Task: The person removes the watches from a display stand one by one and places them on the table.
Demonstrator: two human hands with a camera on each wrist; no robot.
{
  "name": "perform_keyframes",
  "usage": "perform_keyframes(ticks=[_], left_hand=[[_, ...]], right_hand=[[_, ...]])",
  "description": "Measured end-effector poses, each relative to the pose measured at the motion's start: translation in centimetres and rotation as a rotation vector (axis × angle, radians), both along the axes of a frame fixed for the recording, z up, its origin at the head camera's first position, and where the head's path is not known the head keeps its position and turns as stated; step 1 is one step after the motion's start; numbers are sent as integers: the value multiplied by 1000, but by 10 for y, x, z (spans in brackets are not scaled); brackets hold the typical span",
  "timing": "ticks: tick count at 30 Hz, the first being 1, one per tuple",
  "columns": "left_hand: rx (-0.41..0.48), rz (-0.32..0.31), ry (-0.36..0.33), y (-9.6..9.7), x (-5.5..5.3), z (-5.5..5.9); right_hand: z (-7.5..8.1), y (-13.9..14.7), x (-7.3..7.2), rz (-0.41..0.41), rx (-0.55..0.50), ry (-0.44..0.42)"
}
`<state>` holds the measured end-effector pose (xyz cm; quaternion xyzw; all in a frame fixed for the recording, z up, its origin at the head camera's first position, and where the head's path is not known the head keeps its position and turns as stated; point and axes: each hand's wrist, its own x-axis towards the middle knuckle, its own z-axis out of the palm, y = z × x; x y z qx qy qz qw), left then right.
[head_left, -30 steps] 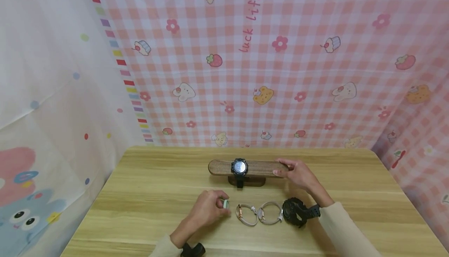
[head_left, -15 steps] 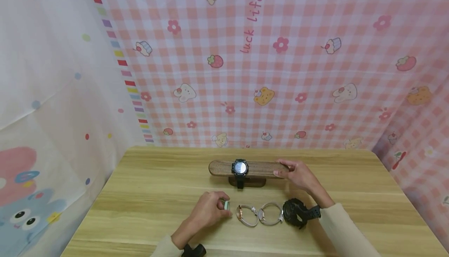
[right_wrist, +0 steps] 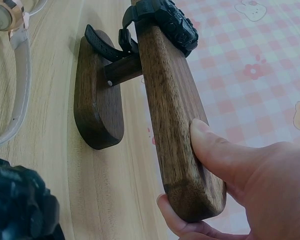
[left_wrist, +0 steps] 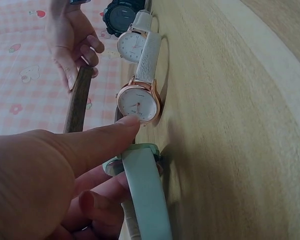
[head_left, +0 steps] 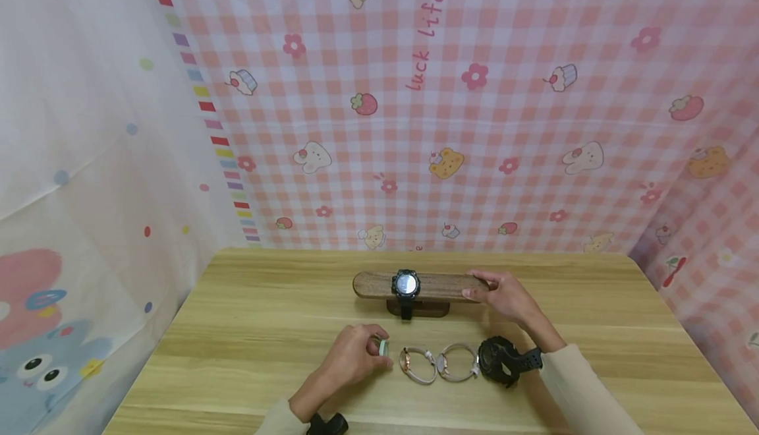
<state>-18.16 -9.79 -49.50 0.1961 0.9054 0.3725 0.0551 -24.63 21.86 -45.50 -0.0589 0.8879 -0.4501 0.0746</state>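
Observation:
My left hand point(head_left: 350, 356) pinches a mint-green watch point(left_wrist: 147, 192) between thumb and fingers, low over the table in front of the stand. Its pale strap faces the left wrist camera, and most of its case is hidden by the fingers. My right hand point(head_left: 506, 298) grips the right end of a dark wooden watch stand point(head_left: 445, 285), thumb on one face and fingers beneath. Strapped round the stand's bar, left of its middle, is a black digital watch point(head_left: 406, 283); its loose strap end hangs toward the base point(right_wrist: 97, 100).
Two white-strapped watches with rose-gold cases, one nearer point(head_left: 418, 365) my left hand and one farther right point(head_left: 456, 362), stand in a row on the wooden table point(head_left: 267, 316). A chunky black watch point(head_left: 497, 359) ends the row. Behind hangs a pink checked cloth point(head_left: 379, 125).

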Motion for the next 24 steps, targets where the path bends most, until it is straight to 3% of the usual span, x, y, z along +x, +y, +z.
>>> perform_keyframes(ticks=[11, 24], left_hand=[[31, -10, 4, -2, -1, 1], [33, 34, 72, -9, -9, 23]], right_hand=[[-1, 1, -1, 5, 21, 2], [-2, 1, 0, 3, 27, 3]])
